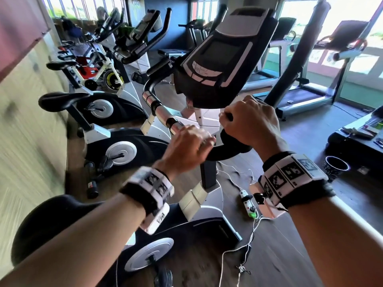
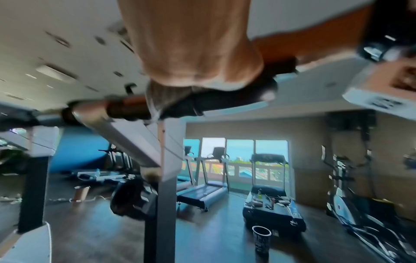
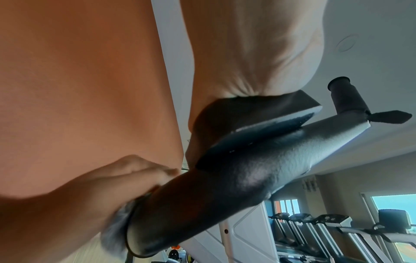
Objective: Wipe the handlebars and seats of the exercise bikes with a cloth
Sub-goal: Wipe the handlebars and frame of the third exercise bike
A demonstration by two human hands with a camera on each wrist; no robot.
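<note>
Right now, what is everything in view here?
exercise bikes: at least four, black-white, along left wall
seats: three clear, black, on near bikes
handlebar: one, black and chrome, nearest bike
console: one, black, above handlebar
cloth: one, pale grey, on handlebar under left grip
treadmills: at least three, dark, right and back
cup: one, dark, floor at right
power strip: one, white, floor by nearest bike
left grip: person's hand, holds cloth round handlebar
right grip: person's hand, grips handlebar's black padding
</note>
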